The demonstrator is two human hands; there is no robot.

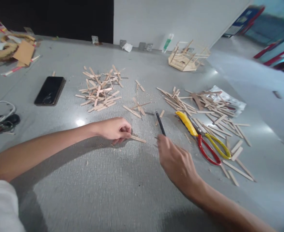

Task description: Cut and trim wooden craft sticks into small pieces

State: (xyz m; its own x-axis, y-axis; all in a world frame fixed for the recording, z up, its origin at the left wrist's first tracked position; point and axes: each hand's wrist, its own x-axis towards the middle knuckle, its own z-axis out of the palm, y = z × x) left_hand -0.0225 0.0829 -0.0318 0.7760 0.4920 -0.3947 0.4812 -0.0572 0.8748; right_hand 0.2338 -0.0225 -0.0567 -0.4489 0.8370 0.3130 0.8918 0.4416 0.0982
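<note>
- Landmark: scissors (200,130).
- Left hand (115,129): nearly closed, pinching wooden stick (139,139), left of scissors.
- Right hand (177,161): closed around black pen (160,123), just left of scissors.
- Yellow-handled knife (187,123): beside scissors.
- Phone (50,91): well left of scissors.

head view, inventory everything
table: one, grey, throughout
left stick pile: one, tan, left
right stick pile: one, tan, right
loose sticks: several, tan, centre
stick frame: one, tan, back right
tube: one, white-green, back
crumpled scrap: one, white, back
brackets: four, grey, back
phone: one, black, left
cable: one, white, left
cardboard: one, brown, back left
packet: one, whitish, right
scissors: one, red-yellow handles, right
tool handle: one, yellow, right
pen: one, black, centre
held stick: one, tan, centre
left hand: one, on held stick
right hand: one, on pen
</note>
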